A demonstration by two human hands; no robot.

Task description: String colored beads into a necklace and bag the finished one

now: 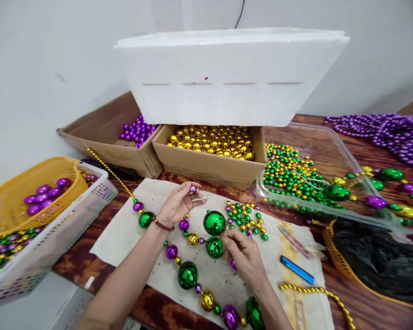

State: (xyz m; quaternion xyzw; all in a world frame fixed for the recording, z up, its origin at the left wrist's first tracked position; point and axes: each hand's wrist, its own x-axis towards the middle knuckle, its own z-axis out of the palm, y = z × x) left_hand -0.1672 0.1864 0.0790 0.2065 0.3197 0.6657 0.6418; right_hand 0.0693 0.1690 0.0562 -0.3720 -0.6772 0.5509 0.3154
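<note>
My left hand (174, 206), with a bracelet (163, 224) at the wrist, pinches a small purple bead (192, 189); a thin pale strand, string or needle, shows by its fingertips. My right hand (242, 256) is closed at the edge of two shiny green balls, a large one (214, 222) above a smaller one (214, 247). What lies between its fingertips is hidden. A bead garland (187, 275) of green, purple and gold balls curves below both hands on the pale cloth (124, 243). Loose small beads (244, 215) lie just beyond the right hand.
Cardboard boxes hold purple balls (139, 130) and gold balls (209, 142), below a white foam box (227, 78). Left is a yellow basket (3, 183). Right are a clear tray (351, 151), scissors (296, 240), a blue cutter (297, 269), gold bead string (316, 289) and black plastic bag (371, 256).
</note>
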